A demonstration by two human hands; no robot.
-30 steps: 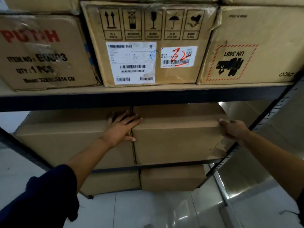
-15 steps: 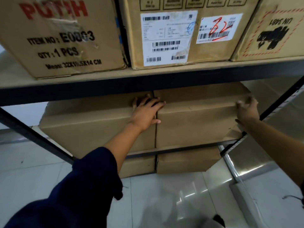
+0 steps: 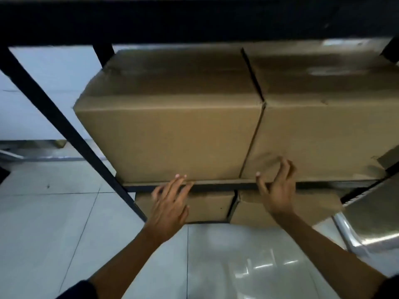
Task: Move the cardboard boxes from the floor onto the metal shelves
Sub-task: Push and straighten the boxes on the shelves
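Nothing is held: the left hand (image 3: 170,203) and right hand (image 3: 277,188) are spread loose at the shelf edge (image 3: 216,186). Just beyond, two boxes sit side by side on the shelf, the left box (image 3: 168,137) facing the left hand, the right box (image 3: 319,134) nearest the right hand.

Our two bare forearms reach forward and upward from the lower edge of the view, each with a dark sleeve edge showing near the elbow. Our left hand (image 3: 170,203) is seen from the back, fingers straight and slightly spread, tips pointing up and to the right, holding nothing. Our right hand (image 3: 277,190) is raised beside it, well apart, wrist bent a little, fingers loosely curved and spread with the thumb standing out to the left; it grips nothing. Both hands are somewhat blurred.
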